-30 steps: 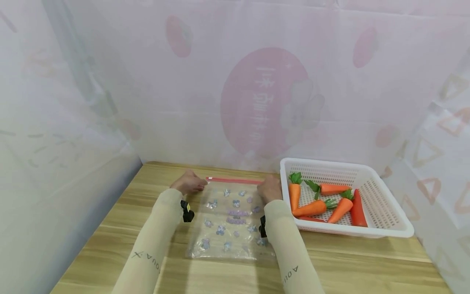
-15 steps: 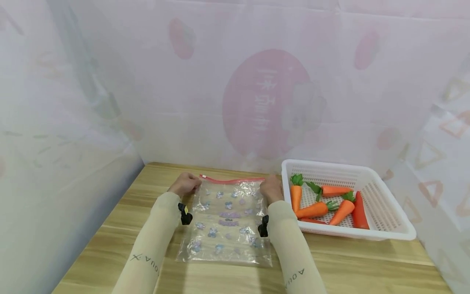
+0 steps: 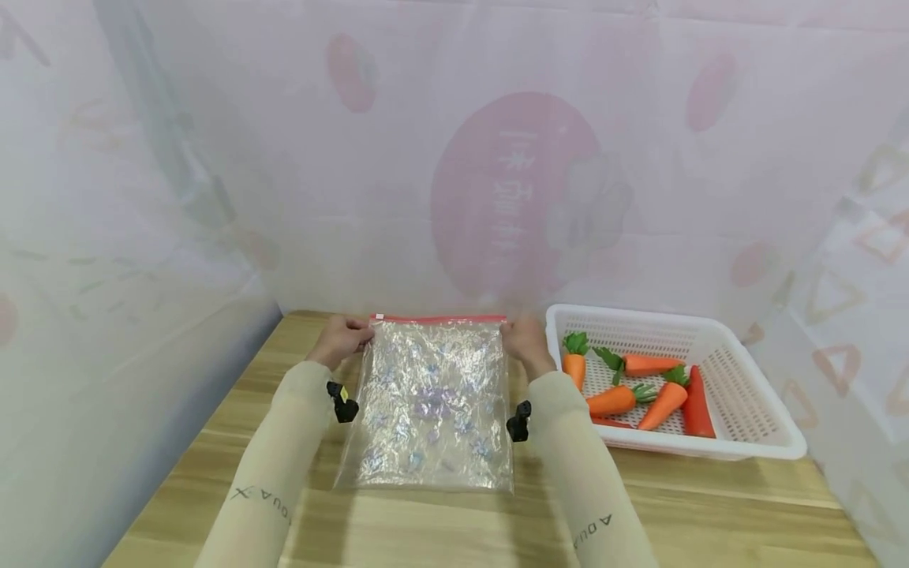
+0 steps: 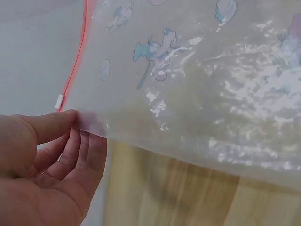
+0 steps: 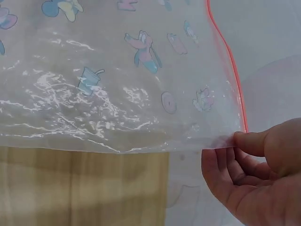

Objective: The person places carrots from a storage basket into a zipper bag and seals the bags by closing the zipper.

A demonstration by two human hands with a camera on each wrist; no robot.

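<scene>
Between both hands a clear zip bag (image 3: 433,402) with printed cartoon figures is held by its top corners. My left hand (image 3: 342,339) pinches the top left corner, thumb over curled fingers, just below the white slider (image 4: 59,101) on the red zip strip (image 3: 440,319). At the opposite corner, my right hand (image 3: 525,343) pinches the bag's edge near the strip's other end, as the right wrist view shows. The bag's top is raised off the wooden table (image 3: 710,505). It looks flat, with nothing visible inside.
To the right of my right hand stands a white perforated basket (image 3: 746,379) holding several carrots (image 3: 663,406), some with green tops. A pale printed curtain (image 3: 355,197) rises behind the table and along both sides.
Both hands have lifted the bag's top edge from the table. The bag has shifted left, and its red strip is now stretched straight. The basket's contents look the same.
</scene>
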